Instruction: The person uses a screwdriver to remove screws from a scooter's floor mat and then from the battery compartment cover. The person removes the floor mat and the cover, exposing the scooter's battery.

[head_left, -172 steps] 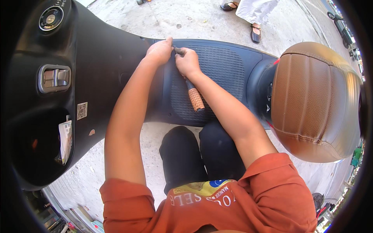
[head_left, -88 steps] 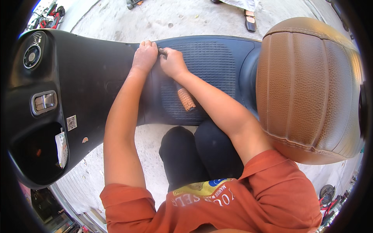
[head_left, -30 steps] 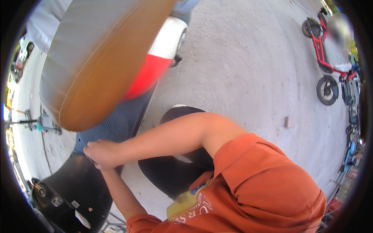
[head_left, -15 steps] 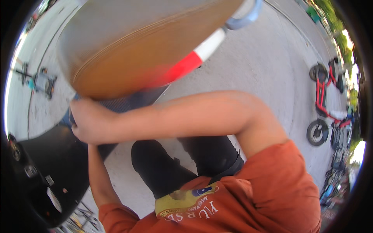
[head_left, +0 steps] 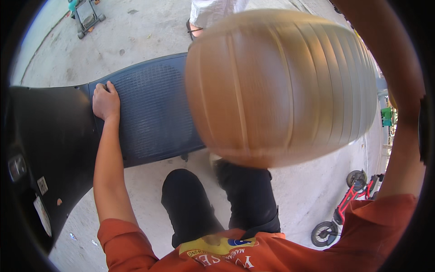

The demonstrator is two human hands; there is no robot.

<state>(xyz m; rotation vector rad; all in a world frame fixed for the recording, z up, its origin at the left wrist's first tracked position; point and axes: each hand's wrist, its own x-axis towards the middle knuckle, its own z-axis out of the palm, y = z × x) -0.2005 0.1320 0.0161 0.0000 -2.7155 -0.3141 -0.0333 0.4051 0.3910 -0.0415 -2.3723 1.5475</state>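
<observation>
My left hand (head_left: 106, 100) rests at the far edge of the scooter's dark-blue ridged footboard (head_left: 152, 113), near its join with the black front panel (head_left: 52, 127). Its fingers are curled around a small dark thing (head_left: 108, 89) that I cannot make out. The scooter's brown padded seat (head_left: 274, 86), heavily blurred, fills much of the upper right. My right arm (head_left: 403, 63) rises along the right rim past the seat and out through the top; its hand is out of sight. The tool with a checked handle from earlier frames is not visible.
A person's leg in white trousers (head_left: 210, 11) stands beyond the scooter. A small wheeled device (head_left: 88, 18) is on the pavement at top left. A red-framed two-wheeler (head_left: 344, 204) is at lower right. My black-clad knees (head_left: 183, 195) are below the footboard.
My right hand has left my left hand and lifted out of view at upper right. My view, turned aside a second ago, has swung back over the footboard.
</observation>
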